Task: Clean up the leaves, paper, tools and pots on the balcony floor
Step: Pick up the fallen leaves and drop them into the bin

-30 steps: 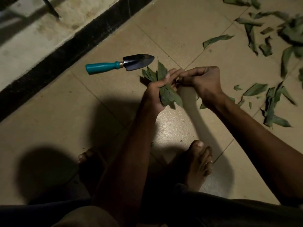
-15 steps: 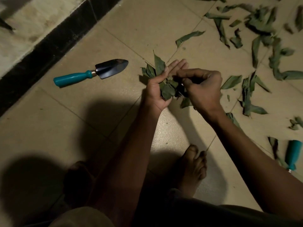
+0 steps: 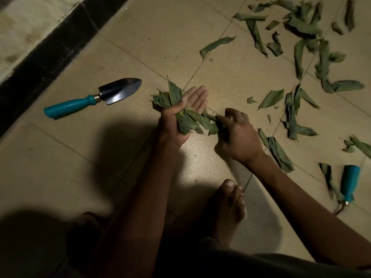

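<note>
The left hand (image 3: 180,117) is lying palm up with its four fingers stretched out straight while its thumb is pressing a bunch of leaves (image 3: 181,109) down against the palm, so the bunch is being pinned there and is fanning out past both sides of the hand. The right hand (image 3: 239,135) is sitting just beside the bunch, on the side away from the trowel, with its fingers curled and its fingertips pinching the tip of a long leaf that is sticking out of the bunch. Both hands are hovering just above the tiled floor (image 3: 120,47). A trowel (image 3: 94,98) with a teal handle and a dark metal blade is lying flat on the floor on the far side of the bunch from the right hand, its blade pointing toward the bunch but well apart from it. Loose leaves (image 3: 291,109) are lying scattered over the floor beyond the right hand, away from the bunch, with one strip (image 3: 278,151) lying close beside the right wrist. A second tool with a teal handle (image 3: 350,182) is lying farther out past those leaves. A bare foot (image 3: 228,209) is resting on the floor below the bunch, nearer the person.
</note>
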